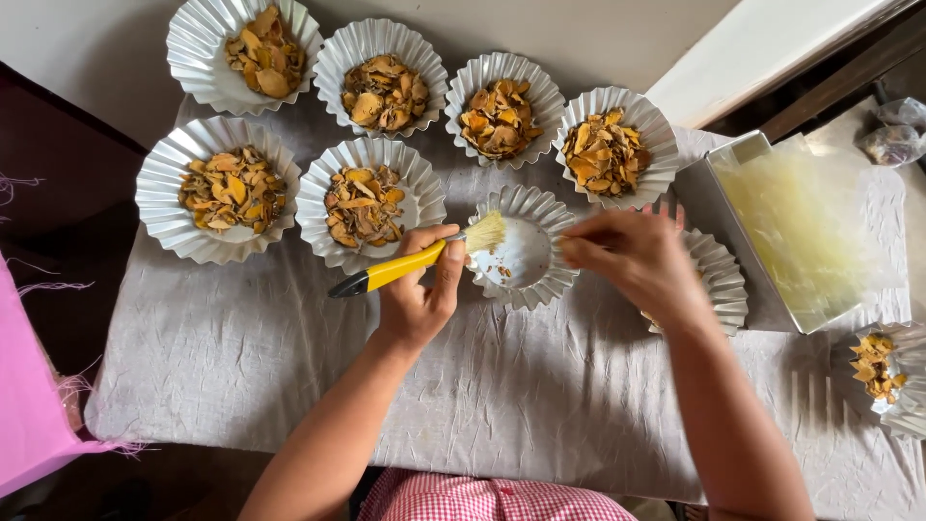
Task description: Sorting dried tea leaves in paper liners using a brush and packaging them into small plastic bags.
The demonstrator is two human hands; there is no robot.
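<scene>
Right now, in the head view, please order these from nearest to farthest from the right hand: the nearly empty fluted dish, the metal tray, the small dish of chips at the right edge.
1. Nearly empty fluted dish: touched by the right hand, on its left.
2. Metal tray: to the right, apart.
3. Small dish of chips: far right edge.

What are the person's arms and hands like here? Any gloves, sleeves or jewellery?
Both forearms are bare, with no sleeves reaching them. The left hand and right hand wear no gloves, and no rings, watch or bracelets show. A red-and-white checked garment shows at the bottom edge.
</scene>
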